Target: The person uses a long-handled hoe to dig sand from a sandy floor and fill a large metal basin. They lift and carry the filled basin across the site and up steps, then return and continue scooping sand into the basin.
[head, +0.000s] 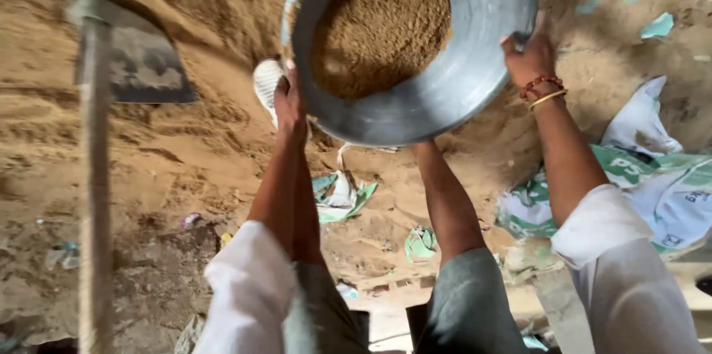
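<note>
A round grey metal pan (475,64) is held up in front of me, tilted, with a heap of brown sand (380,27) in its left part. My left hand (289,105) grips the pan's left rim. My right hand (528,57), with red and gold bangles at the wrist, grips the right rim. Both arms wear white sleeves rolled above the elbow. My bare lower legs and grey shorts (467,309) show under the pan.
A hoe with a long wooden handle (95,198) and dark blade (144,64) stands in a big sand pile (185,146) at left. White and green sacks (660,191) lie at right. A white sandal (267,83) and scraps of sacking lie below the pan.
</note>
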